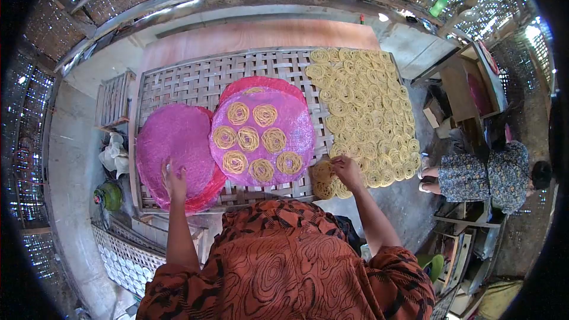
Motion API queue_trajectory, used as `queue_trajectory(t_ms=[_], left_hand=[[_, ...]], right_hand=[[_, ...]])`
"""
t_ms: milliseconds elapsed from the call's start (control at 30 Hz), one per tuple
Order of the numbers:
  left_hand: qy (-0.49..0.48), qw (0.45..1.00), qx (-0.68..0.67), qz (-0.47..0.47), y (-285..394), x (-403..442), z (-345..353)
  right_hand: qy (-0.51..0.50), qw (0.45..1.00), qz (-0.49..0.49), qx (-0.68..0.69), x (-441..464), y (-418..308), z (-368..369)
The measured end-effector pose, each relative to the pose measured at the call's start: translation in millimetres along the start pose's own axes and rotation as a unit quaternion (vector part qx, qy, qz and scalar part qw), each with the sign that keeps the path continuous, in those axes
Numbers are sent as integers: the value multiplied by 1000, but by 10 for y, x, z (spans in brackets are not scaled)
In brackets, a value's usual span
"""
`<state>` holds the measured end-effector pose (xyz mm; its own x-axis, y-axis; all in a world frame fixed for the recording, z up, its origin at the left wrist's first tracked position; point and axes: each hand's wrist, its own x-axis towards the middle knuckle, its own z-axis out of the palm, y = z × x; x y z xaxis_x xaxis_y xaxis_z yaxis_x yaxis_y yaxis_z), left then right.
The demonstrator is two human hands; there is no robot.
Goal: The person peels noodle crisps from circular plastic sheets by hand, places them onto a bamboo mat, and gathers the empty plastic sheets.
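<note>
I can read no text, label, brand, number or sign anywhere in my view.

Yellow coils (248,139) on purple disc (300,123)
</note>
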<state>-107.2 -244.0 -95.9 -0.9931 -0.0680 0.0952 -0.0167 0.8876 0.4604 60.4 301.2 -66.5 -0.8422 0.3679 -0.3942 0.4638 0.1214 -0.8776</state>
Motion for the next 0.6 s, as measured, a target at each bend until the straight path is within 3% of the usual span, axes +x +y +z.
queue_trajectory(t_ms=[33,67,100,167,200,233,300,333,400,433,500,533,600], left_hand=[[0,1000,1,-2,-134,-10,-5],[4,999,0,-42,-269,-26,-13],[8,997,-2,-82,-434,-39,-11],[35,990,-42,-128,-1084,-60,210],[58,981,-83,-168,-1257,-66,270],[62,980,-84,-171,-1197,-91,218],[26,944,-239,-224,-1029,-104,33],[35,943,-239,-227,-833,-127,-92],[100,957,-4,-273,-426,-132,-315],[110,954,-5,-280,-509,-151,-289],[158,959,70,-223,-670,-242,-133],[146,946,99,-274,-722,-282,-94],[141,951,56,-271,-814,-434,-103]], right_hand=[[9,980,-93,-174,-35,-153,56],[30,953,-96,-287,-115,-304,68],[26,952,-100,-288,-107,-425,106],[66,908,-238,-337,-61,-554,173],[76,918,-235,-311,60,-553,216],[74,917,-240,-311,184,-583,267],[66,934,-162,-311,466,-678,438],[93,924,-180,-323,778,-458,527],[132,931,-181,-288,1142,-413,731],[175,936,-169,-253,1292,-428,813],[144,948,-177,-220,1483,-489,885],[146,962,-129,-193,1524,-580,925],[110,979,-35,-167,1561,-801,933]])
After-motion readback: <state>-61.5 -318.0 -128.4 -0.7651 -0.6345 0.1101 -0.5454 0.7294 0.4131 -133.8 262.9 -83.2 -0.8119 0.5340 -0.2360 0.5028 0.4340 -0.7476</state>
